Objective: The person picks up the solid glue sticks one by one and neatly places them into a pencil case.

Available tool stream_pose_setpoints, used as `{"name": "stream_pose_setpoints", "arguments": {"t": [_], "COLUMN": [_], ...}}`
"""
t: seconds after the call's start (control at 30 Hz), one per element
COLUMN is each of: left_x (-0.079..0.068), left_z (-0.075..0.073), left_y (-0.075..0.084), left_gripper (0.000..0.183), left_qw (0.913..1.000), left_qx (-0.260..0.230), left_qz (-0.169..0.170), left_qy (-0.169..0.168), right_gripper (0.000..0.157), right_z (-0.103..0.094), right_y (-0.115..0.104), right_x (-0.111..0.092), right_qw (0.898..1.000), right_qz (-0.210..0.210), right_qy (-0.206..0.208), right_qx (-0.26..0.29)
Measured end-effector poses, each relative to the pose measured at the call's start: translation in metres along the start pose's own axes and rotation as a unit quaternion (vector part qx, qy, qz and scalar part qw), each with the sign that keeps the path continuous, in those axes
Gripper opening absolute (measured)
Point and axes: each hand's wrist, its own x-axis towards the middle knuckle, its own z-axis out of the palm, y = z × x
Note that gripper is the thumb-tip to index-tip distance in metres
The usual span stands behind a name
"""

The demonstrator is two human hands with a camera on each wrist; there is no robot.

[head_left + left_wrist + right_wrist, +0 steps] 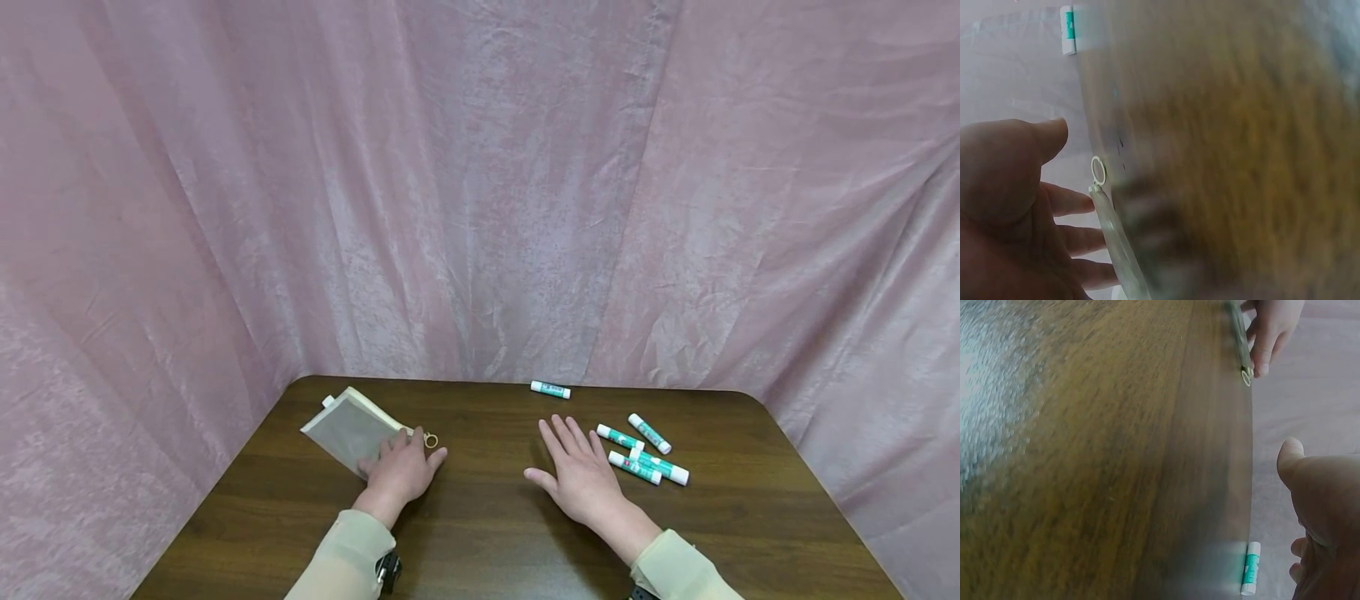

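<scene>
A pale zip pouch (343,429) with a translucent grey face lies at the left of the table, a gold ring (431,440) at its right corner. My left hand (403,468) is over the pouch's near right part, fingers extended and fingertips at its edge; part of the pouch is hidden beneath. In the left wrist view the pouch (1116,240) appears edge-on beside the fingers. My right hand (581,479) is spread palm down over the middle right, holding nothing. Just right of it lie several white-and-green glue sticks (636,468), some overlapping.
Another white-and-green glue stick (551,390) lies alone near the far edge of the brown wooden table (480,533). Behind the table hangs a pink velvet curtain (480,208), which also drapes along both sides.
</scene>
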Motion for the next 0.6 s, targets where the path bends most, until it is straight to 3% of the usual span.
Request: {"name": "stream_pose_setpoints", "arguments": {"t": [0.6], "left_x": [-0.0062], "left_z": [0.0002], "left_y": [0.0053], "left_gripper": [0.073], "left_qw": [0.9997], "left_qx": [-0.012], "left_qz": [0.012], "left_qy": [-0.016], "right_gripper": [0.083], "right_z": [-0.0094], "right_y": [0.0068], "right_x": [-0.0069], "right_qw": [1.0], "right_qz": [0.007], "right_qy": [0.005], "right_qx": [-0.001]}}
